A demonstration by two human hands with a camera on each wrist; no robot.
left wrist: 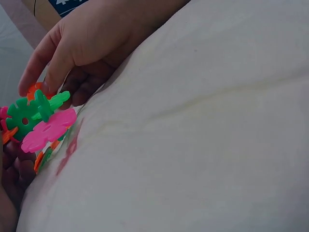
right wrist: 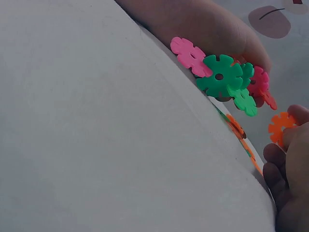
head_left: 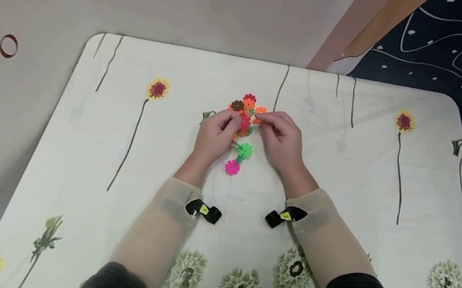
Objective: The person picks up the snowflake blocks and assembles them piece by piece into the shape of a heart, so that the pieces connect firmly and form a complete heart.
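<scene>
Near the middle of the table, my left hand point(head_left: 216, 135) holds a joined cluster of notched, flower-shaped plastic discs. A green disc point(head_left: 245, 151) and a pink disc point(head_left: 232, 167) hang at its near end, with a red-pink disc point(head_left: 245, 121) by the fingertips. Just to the right, my right hand point(head_left: 282, 138) pinches a single orange disc point(head_left: 260, 111) between thumb and index finger. In the right wrist view, this orange disc point(right wrist: 278, 126) is apart from the cluster's green discs point(right wrist: 219, 76). The left fingers' exact grip is partly hidden behind the discs.
More discs, including a brown disc point(head_left: 237, 105) and an orange-red pair point(head_left: 250, 100), lie on the table just beyond my hands. A white flower-printed cloth point(head_left: 170, 146) covers the table. Beyond its far edge stands a pale wall point(head_left: 229, 14) with letters.
</scene>
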